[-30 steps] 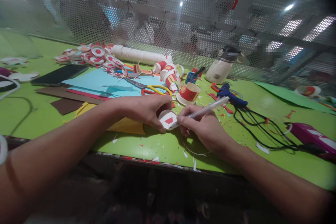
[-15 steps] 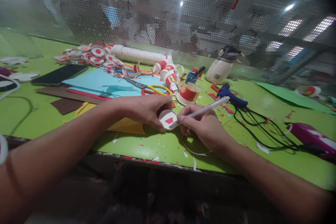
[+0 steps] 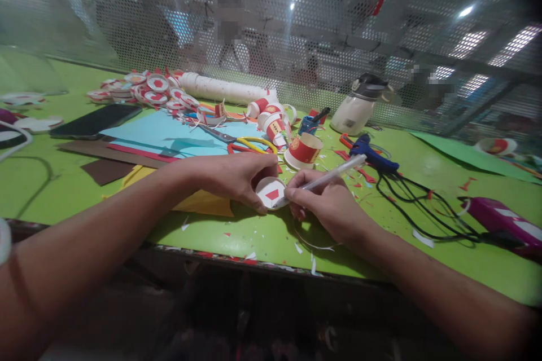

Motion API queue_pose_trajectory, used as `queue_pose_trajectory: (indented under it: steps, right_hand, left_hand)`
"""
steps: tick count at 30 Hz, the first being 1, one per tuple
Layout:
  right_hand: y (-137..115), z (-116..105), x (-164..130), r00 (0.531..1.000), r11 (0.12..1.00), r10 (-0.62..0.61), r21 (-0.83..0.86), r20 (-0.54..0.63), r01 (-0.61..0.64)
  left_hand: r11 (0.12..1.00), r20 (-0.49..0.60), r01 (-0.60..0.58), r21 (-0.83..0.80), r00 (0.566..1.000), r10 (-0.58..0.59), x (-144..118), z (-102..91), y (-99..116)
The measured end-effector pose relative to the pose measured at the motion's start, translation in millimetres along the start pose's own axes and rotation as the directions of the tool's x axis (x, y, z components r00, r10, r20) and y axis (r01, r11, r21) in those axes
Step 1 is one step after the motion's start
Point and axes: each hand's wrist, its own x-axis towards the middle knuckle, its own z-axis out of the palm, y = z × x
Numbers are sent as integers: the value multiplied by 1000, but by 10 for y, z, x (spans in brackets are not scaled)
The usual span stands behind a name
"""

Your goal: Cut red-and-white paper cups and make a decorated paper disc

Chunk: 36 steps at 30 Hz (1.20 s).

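Observation:
Between the thumb and fingers of my left hand (image 3: 243, 180) is a small round white paper cup base (image 3: 265, 187), tilted toward me. A red four-sided patch (image 3: 272, 194) lies on its flat face. My right hand (image 3: 322, 197) is closed around a clear-barrelled pen (image 3: 334, 173), whose tip meets the disc near the patch's lower right. Just behind my hands stands a cut red-and-white paper cup (image 3: 304, 151). Scissors with yellow and red handles (image 3: 254, 144) rest behind my left hand.
Stacked white paper cups (image 3: 228, 89) and a heap of cut cup bases (image 3: 156, 90) lie at the back left. Blue paper (image 3: 156, 132) and a phone (image 3: 96, 121) are nearer. Rightward are a bottle (image 3: 358, 107), a blue glue gun (image 3: 375, 155), its black cable and paper scraps.
The pen has shifted very slightly, its upper end a little lower and to the left. Both hands keep nearly the same place around the cup base.

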Motion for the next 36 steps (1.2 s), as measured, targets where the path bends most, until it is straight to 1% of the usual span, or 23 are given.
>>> queue_pose_trajectory:
  steps: [2,3,5,8,11,13,15,17,22,24,29,31,36]
  right_hand:
    - [1,-8,1,999,999,-21,27,-24,21]
    - [0,-12,2,998,998,-40,47,-54,43]
    - [-2,-22,12,986,990,-92,94,-138,105]
    - [3,-37,38,956,968,-158,153,-247,199]
    - [25,-54,68,940,970,-160,128,-300,206]
    - [47,-66,83,944,982,-144,74,-297,173]
    - [69,-74,94,956,991,-122,27,-265,134]
    - [83,-75,102,969,994,-97,19,-229,104]
    - [76,-65,111,983,991,-71,97,-169,88]
    - [77,-68,116,985,990,-56,121,-164,77]
    - [120,-86,128,989,967,-4,250,-145,41]
    - [136,-93,131,991,957,13,288,-134,26]
    - [140,-103,143,989,924,19,380,-148,39]
  left_hand:
    - [1000,-13,-3,5,1000,3,0,1,-1]
    - [1000,-19,-5,8,1000,5,0,2,-1]
    - [1000,-25,-15,12,1000,16,-1,2,-1]
    - [999,-35,-44,23,998,44,-5,1,0]
    - [997,-51,-56,49,997,58,-13,0,8]
    - [997,-62,-54,57,996,58,-14,1,12]
    - [997,-67,-67,39,995,70,-13,3,13]
    - [995,-66,-100,-2,993,99,-9,6,9]
    - [975,-74,-209,-76,976,204,-9,12,4]
    - [968,-73,-233,-98,971,226,-13,11,8]
    - [972,-100,-206,-111,976,195,-11,1,8]
    - [971,-122,-212,-110,972,199,-3,-2,0]
    - [961,-156,-235,-148,965,212,25,35,3]
